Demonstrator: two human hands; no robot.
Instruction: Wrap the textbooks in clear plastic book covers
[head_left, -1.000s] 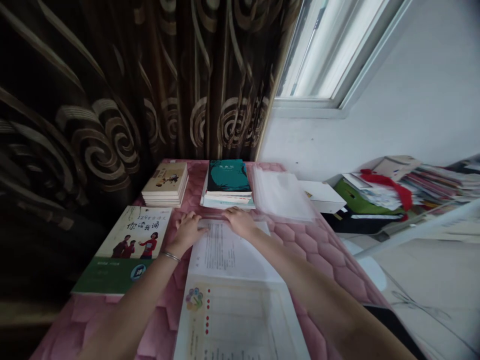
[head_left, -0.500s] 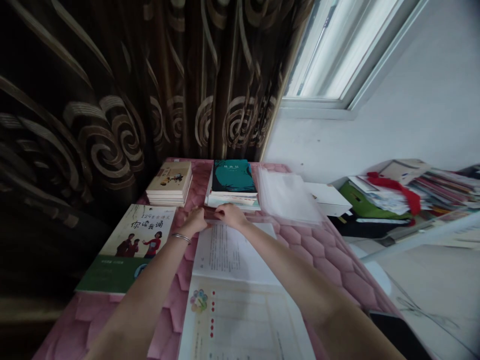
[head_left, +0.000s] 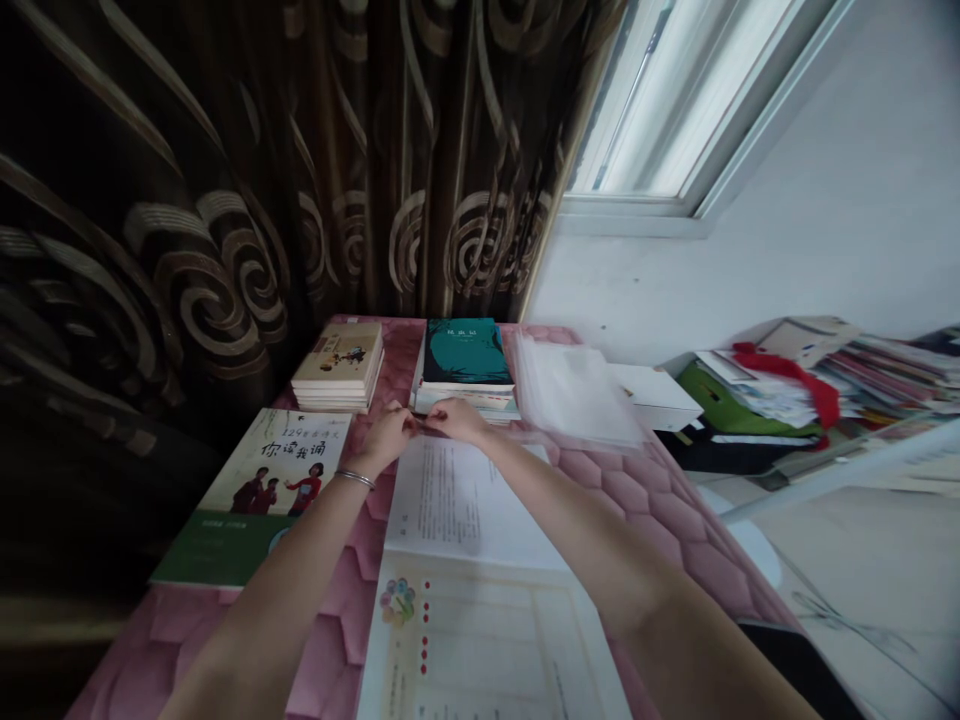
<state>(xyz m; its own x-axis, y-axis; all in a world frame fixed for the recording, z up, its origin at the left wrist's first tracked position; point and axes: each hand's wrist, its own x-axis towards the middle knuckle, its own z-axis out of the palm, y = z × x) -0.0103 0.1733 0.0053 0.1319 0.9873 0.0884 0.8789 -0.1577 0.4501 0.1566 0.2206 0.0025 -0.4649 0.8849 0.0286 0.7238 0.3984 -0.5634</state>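
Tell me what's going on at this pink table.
A person's left hand and right hand are close together at the far edge of an open book, pinching what looks like thin clear film. The book lies spread on the padded pink table. A closed cream-and-green book lies to its left. Beyond the hands stand a tan stack of books and a teal-topped stack, with translucent sheets to the right.

Open book [head_left: 480,622] — smooth matt paper, plastic sheets [head_left: 574,395] — translucent, quilted cloth cover [head_left: 611,490], shiny metal bracelet [head_left: 355,478]
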